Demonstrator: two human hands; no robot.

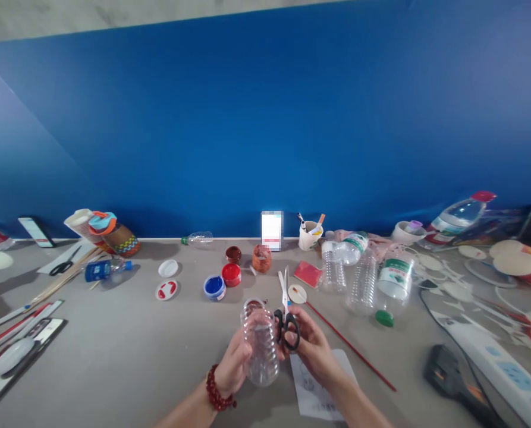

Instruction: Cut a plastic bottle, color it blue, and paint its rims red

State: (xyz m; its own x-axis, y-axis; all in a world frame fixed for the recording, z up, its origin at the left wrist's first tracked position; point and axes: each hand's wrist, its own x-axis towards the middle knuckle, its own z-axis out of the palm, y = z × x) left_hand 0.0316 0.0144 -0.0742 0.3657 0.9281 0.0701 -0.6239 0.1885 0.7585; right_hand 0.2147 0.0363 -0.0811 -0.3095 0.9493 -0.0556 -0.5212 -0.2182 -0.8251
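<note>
My left hand [235,364], with a beaded bracelet at the wrist, is closed round a clear ribbed plastic bottle [263,351] with no label. In my right hand [312,343] is a pair of scissors [285,306] with black handles, blades slightly parted and pointing away from me. The scissors' handles lie right beside the bottle's side. Under my right hand lies a white sheet [321,392] with a printed drawing. A thin red-handled paintbrush [345,337] rests to the right, its tip on a small white disc [297,293].
Open paint jars, blue [214,286] and red [231,274], stand ahead beside a stained cup [261,259]. Several clear bottles [362,285] crowd the right. A glue gun [455,380] and a power strip [497,362] lie near right. A phone [271,230] leans against the blue wall.
</note>
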